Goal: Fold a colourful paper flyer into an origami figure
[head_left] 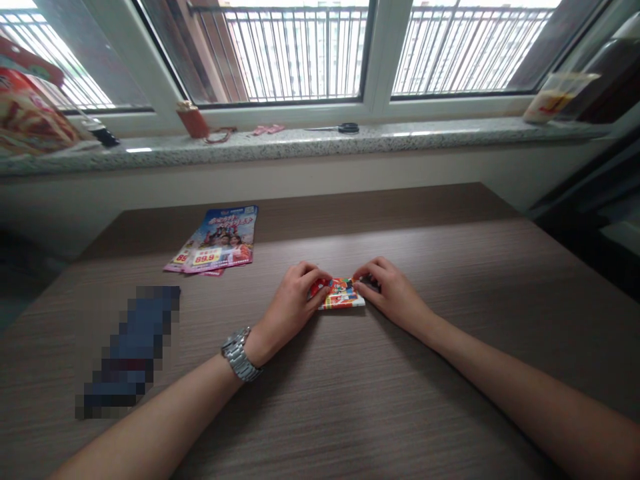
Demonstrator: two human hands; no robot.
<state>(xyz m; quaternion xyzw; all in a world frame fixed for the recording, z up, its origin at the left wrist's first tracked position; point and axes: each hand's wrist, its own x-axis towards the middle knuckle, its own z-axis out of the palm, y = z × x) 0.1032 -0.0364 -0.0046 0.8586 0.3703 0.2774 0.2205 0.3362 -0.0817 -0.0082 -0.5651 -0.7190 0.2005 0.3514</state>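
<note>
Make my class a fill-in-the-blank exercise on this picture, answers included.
The watch is on the ____ wrist.
The printed item lies between the left hand and the ____ hand.
The scissors on the windowsill have ____ handles.
The price on the top flyer reads ____.
Missing words: left; right; black; 89.9.

This looks like a room in a home. A table (320, 413) stands by a window (379, 60), with scissors (349, 128) and a bag (30, 113) on its sill (280, 148). Outside runs a railing (280, 9).

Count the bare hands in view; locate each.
2: the left hand at the left end of the small, flat, multicoloured printed item; the right hand at its right end.
</note>
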